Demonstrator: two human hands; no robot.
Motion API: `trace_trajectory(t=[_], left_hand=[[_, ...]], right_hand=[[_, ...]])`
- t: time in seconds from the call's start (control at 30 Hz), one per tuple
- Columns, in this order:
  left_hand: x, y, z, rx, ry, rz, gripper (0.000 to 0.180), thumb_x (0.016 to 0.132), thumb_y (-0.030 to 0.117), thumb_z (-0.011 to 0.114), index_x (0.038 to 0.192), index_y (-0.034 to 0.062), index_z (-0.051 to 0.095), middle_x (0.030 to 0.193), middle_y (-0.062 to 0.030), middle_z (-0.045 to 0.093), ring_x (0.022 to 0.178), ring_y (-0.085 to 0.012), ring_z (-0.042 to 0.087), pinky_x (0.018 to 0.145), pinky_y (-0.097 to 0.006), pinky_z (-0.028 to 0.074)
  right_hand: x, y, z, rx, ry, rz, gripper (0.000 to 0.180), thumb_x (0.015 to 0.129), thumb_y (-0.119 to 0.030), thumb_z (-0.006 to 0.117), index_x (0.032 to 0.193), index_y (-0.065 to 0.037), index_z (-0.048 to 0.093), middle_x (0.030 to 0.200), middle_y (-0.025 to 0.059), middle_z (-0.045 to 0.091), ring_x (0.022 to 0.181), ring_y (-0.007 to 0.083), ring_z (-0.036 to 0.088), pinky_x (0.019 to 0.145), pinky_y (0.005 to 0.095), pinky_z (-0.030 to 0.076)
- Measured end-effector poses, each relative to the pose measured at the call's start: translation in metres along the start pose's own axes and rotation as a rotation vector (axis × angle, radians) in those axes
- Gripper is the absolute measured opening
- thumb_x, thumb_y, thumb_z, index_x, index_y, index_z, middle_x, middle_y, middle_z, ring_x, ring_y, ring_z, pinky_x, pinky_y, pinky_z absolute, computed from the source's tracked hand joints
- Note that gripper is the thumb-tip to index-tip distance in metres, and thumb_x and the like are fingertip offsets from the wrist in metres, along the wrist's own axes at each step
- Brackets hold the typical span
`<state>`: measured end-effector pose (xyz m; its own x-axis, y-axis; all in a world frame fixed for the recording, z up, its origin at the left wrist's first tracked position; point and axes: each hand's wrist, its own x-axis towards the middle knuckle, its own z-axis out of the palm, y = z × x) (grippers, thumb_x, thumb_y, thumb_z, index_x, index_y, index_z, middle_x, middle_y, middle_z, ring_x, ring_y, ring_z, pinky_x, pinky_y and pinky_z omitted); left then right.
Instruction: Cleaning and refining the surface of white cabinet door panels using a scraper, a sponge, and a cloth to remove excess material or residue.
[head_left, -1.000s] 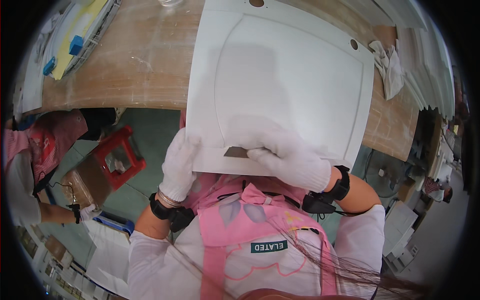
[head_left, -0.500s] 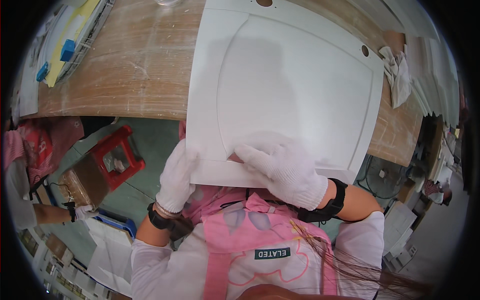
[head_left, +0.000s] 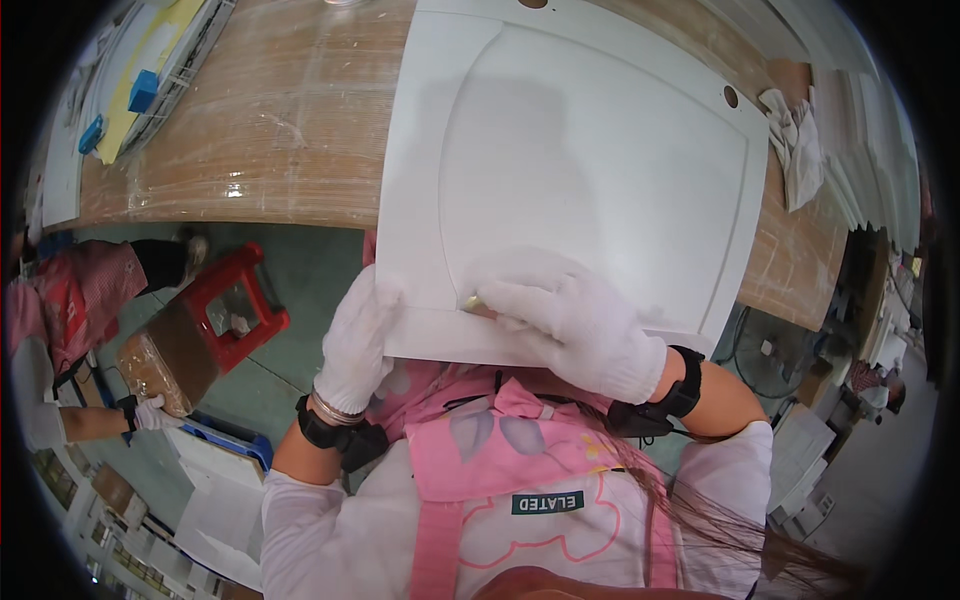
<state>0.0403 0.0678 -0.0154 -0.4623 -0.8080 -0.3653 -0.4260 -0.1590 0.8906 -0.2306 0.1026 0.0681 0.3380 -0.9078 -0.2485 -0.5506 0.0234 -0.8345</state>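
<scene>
A white cabinet door (head_left: 600, 170) with a recessed middle lies on the table, its near end jutting past the table edge toward me. My left hand (head_left: 358, 330), in a white knit glove, grips the door's left edge near the close corner. My gloved right hand (head_left: 580, 325) bends over the near frame strip, its fingertips pressed into the recess's near left corner. Beneath those fingers a small brownish piece (head_left: 482, 309) peeks out, mostly hidden, so its kind is unclear. Round hinge holes (head_left: 731, 97) sit along the door's far side.
The wooden table (head_left: 260, 130) is wrapped in clear film. Papers with blue clips (head_left: 143, 90) lie far left; a white cloth (head_left: 797, 150) and stacked white panels (head_left: 865, 140) stand right. At left are a red stool (head_left: 245, 300), a carton (head_left: 165, 360) and a co-worker's gloved hand (head_left: 158, 413).
My right fingers have shifted slightly in the same corner, showing more of the small piece. My left hand keeps its hold. The co-worker at left has moved a little.
</scene>
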Motion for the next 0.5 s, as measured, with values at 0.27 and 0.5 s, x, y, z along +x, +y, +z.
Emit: trace_trajectory(t=[0.27,0.5], left_hand=[[-0.003,-0.003,-0.003,-0.203,0.040,-0.062,0.040,0.105,0.023,0.048,0.134,-0.0044,0.047,0.120,-0.0077,0.058,0.112,-0.0145,0.057,0.092,-0.028,0.047],[0.007,0.026,0.000,-0.685,-0.025,-0.276,0.039,0.104,0.016,0.050,0.135,-0.0076,0.048,0.126,-0.0147,0.059,0.112,-0.0218,0.058,0.096,-0.031,0.047]], right_hand=[[0.001,0.000,-0.012,-0.275,0.171,-0.138,0.021,0.081,-0.011,0.062,0.101,-0.010,0.064,0.091,0.0096,0.066,0.083,0.0315,0.064,0.068,0.0422,0.051],[0.000,0.002,0.002,-0.258,0.054,-0.036,0.042,0.075,0.000,0.066,0.116,-0.005,0.062,0.105,0.0141,0.066,0.095,0.0351,0.064,0.078,0.0423,0.053]])
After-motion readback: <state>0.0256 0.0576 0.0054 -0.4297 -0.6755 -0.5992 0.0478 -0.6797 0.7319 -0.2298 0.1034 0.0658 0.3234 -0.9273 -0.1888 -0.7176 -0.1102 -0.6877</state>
